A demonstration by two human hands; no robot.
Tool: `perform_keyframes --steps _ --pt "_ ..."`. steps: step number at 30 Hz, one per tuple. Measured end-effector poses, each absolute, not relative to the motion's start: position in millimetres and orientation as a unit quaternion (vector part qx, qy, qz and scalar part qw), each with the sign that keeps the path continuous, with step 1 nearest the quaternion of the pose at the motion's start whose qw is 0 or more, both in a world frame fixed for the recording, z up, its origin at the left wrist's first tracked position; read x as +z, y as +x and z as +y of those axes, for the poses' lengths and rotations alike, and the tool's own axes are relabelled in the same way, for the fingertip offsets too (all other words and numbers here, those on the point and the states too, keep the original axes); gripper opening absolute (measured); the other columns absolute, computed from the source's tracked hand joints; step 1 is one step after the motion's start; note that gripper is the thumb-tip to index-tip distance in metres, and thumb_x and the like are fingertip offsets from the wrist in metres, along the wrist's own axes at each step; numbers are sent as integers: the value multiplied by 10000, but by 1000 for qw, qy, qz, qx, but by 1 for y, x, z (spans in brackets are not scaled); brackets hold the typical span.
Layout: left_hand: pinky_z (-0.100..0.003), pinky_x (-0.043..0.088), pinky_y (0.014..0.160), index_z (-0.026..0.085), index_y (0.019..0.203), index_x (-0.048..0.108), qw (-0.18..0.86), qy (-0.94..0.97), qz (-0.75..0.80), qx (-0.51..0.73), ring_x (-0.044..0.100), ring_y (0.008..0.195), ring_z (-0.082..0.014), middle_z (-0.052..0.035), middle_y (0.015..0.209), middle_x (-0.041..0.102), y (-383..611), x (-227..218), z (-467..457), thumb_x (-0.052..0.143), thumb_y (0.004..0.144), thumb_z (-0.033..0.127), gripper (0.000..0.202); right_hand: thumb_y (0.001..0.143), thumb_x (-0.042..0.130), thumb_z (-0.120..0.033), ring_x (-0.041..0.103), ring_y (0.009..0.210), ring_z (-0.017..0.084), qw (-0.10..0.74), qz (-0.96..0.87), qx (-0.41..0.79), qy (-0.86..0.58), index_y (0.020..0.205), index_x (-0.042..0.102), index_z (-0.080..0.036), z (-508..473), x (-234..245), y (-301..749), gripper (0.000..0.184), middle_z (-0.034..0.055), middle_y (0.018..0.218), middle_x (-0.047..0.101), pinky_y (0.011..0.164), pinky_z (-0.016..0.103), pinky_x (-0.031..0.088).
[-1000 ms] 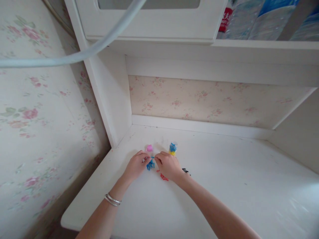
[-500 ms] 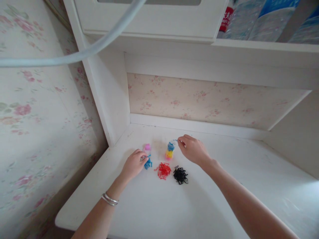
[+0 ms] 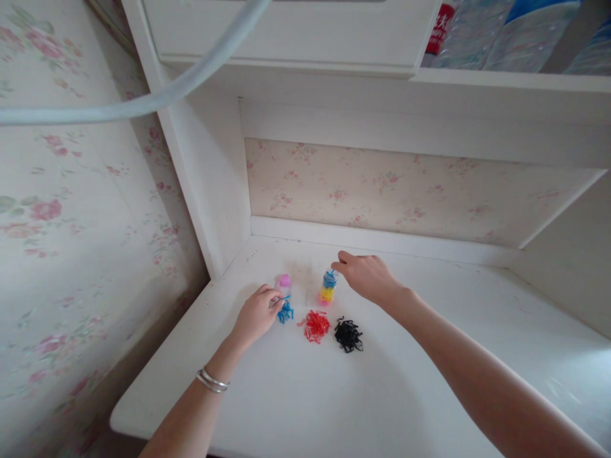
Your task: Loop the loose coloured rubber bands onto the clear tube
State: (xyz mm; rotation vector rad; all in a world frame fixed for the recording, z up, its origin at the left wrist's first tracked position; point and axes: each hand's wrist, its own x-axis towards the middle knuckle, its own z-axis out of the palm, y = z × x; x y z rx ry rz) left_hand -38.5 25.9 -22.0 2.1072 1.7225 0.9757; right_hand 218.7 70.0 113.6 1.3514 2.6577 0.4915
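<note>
A small clear bottle (image 3: pixel 327 288) stands on the white desk, layered inside with pink, yellow and blue bands. Over its mouth is my right hand (image 3: pixel 365 275), fingertips pinched on a thin blue rubber band that hangs down into the opening. My left hand (image 3: pixel 258 313) is closed at the pile of blue rubber bands (image 3: pixel 285 311), a blue band between thumb and forefinger. Just behind that pile lies a pink piece (image 3: pixel 284 280), perhaps a cap. A red pile of rubber bands (image 3: pixel 316 326) and a black pile of rubber bands (image 3: pixel 348 334) lie nearer me.
The white desk (image 3: pixel 305 394) runs back to a low board under a flowered wall panel (image 3: pixel 363 191). A shelf overhead holds clear bottles (image 3: pixel 477 35). A pale cable (image 3: pixel 143 108) crosses the upper left. Flowered wallpaper (image 3: pixel 48 210) covers the left wall.
My right hand has moved slightly left and up, bringing the blue band from beside the bottle to over its mouth. My left hand has barely moved. The view has shifted slightly.
</note>
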Motion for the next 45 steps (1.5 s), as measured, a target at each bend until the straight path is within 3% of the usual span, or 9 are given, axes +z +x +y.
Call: perform_keyframes --steps 6,12,18,24,28,31,40,45 --pt "-272 450 720 221 917 656 115 728 591 328 584 769 -152 -31 910 618 -38 -23 25 521 839 308 178 856 383 -79 599 772 151 65 883 158 438 1013 611 -247 74 110 214 324 63 1008 552 632 256 383" --pt "-269 446 732 226 940 655 103 731 590 326 580 786 -151 -33 921 614 -40 -23 25 469 870 315 218 880 354 -120 593 799 157 48 874 136 464 1088 608 -287 75 112 216 369 59 1026 558 658 272 387" --pt "-269 440 767 214 950 651 95 737 579 335 574 833 -156 -40 911 616 -37 -19 24 404 902 331 277 945 284 -323 592 825 158 -100 840 98 524 1106 608 -307 60 107 237 362 35 1007 608 676 259 390" --pt "-259 445 751 202 906 640 97 731 569 364 571 822 -150 -33 865 613 -22 -6 25 371 914 350 307 903 331 -388 600 775 151 -248 783 -82 564 976 667 -265 29 30 292 365 24 894 662 713 254 434" --pt "-247 443 742 206 902 649 86 760 532 362 565 801 -137 -36 897 612 -1 21 31 389 912 350 298 864 383 -406 609 799 183 -288 723 -171 605 924 683 -240 9 -25 326 348 47 915 684 744 287 458" --pt "-249 441 750 210 902 654 66 773 516 363 559 776 -133 -31 873 609 19 44 41 408 906 351 284 857 377 -431 614 865 196 -313 689 -192 624 938 684 -252 -2 -40 335 365 46 989 681 787 302 464" --pt "-235 416 696 261 981 644 -34 815 522 247 571 778 -124 -8 994 584 56 71 64 373 923 353 291 874 338 -410 627 812 177 -282 712 -171 619 933 682 -281 -13 -31 332 372 25 917 682 730 276 467" --pt "-254 390 644 285 928 661 -59 832 509 212 564 729 -126 1 1005 575 60 73 69 392 913 354 278 880 337 -392 628 793 168 -255 722 -155 625 945 679 -286 -15 -33 333 364 20 908 675 715 261 450"
